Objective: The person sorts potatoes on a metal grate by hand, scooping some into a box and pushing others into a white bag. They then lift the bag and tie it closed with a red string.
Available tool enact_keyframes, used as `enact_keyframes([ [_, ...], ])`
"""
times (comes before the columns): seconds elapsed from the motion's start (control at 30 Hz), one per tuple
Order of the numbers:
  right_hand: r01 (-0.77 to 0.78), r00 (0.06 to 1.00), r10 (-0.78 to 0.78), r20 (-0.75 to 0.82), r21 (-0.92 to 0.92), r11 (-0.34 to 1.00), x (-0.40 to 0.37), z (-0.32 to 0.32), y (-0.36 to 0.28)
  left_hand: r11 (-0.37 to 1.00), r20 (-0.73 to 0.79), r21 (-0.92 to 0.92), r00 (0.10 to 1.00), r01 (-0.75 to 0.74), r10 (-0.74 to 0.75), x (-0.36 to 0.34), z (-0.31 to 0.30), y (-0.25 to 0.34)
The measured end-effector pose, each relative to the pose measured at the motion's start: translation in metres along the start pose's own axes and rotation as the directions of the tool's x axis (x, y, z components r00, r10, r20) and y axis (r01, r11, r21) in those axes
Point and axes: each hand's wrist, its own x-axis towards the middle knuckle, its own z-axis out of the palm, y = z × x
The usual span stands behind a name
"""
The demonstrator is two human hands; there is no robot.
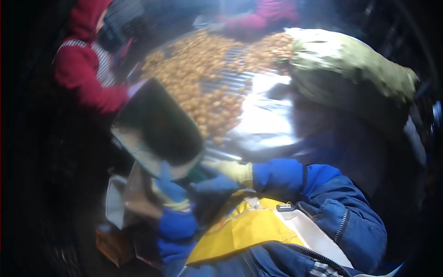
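A dark green, scoop-like container (161,120) is tilted in front of me, its wide open side facing up toward me. My left hand (170,187), in a blue and yellow glove, grips its near edge with the fingers over the rim. My right hand (221,179), gloved the same way, closes on the lower right part of the container; its fingertips are blurred. Beyond lies a heap of small round yellow-brown produce (194,69), like onions or potatoes, on a slatted metal surface (226,81). Inside the container I make out only dark shadow.
A shiny metal sheet (267,115) adjoins the heap. At the right lies a large full green sack (341,60). A person in a red hood (85,69) stands at the left, and a red sleeve (272,16) reaches in at the back. A brown box (113,244) stands low at left.
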Motion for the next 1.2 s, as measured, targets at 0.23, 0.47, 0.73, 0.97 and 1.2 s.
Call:
enact_keyframes([
  [0.23, 0.027, 0.806, 0.204, -0.556, 0.378, 0.925, -0.095, -0.051, 0.045, 0.975, 0.667, -0.088, 0.739, 0.203, -0.094, 0.006, 0.111, -0.032],
  [0.47, 0.261, -0.225, 0.353, -0.908, 0.293, 0.92, -0.287, -0.084, 0.014, 0.892, 0.627, 0.15, 0.657, 0.427, -0.419, -0.013, 0.149, -0.037],
  [0.73, 0.312, -0.802, 0.285, -0.524, 0.038, 0.949, -0.435, -0.051, 0.035, 0.964, 0.609, 0.161, 0.747, 0.213, -0.266, -0.007, 0.148, -0.081],
  [0.97, 0.245, -0.739, 0.241, -0.629, 0.083, 0.966, -0.486, -0.053, 0.021, 0.948, 0.564, 0.238, 0.764, 0.214, -0.314, -0.002, 0.147, -0.096],
  [1.2, 0.093, -0.517, 0.231, -0.824, 0.214, 0.972, -0.6, -0.182, -0.064, 0.942, 0.56, 0.286, 0.767, 0.175, -0.313, 0.017, 0.136, -0.129],
])
